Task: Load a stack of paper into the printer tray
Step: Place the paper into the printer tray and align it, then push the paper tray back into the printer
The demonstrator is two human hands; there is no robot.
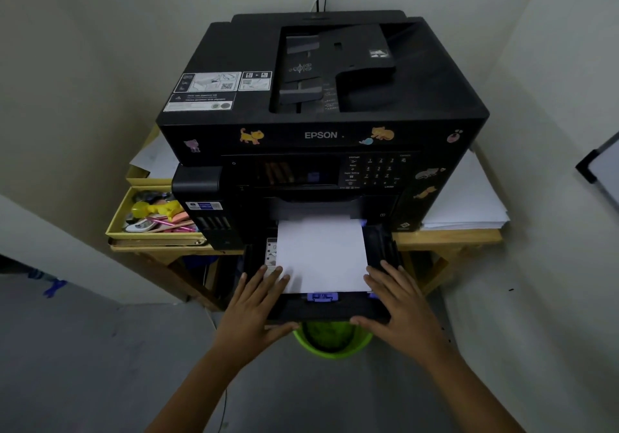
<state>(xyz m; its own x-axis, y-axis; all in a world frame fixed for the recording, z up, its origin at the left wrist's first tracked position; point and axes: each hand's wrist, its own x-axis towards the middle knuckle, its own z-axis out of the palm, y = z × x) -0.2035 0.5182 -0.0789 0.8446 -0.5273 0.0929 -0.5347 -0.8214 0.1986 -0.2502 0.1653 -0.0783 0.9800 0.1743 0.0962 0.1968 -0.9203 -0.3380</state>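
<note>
A black Epson printer [321, 97] stands on a wooden table. Its black paper tray [382, 245] is pulled out at the bottom front, and a white paper stack [321, 251] lies flat inside it. A purple guide clip [322, 296] sits at the tray's front edge. My left hand [258, 302] grips the tray's front left corner, fingers on top touching the paper's corner and thumb under the front. My right hand [398, 302] grips the front right corner the same way.
A yellow box [117, 221] of small stationery sits left of the printer. Loose white sheets [469, 198] are piled to its right. A green bucket [331, 342] stands on the floor under the tray. Walls close in behind and on both sides.
</note>
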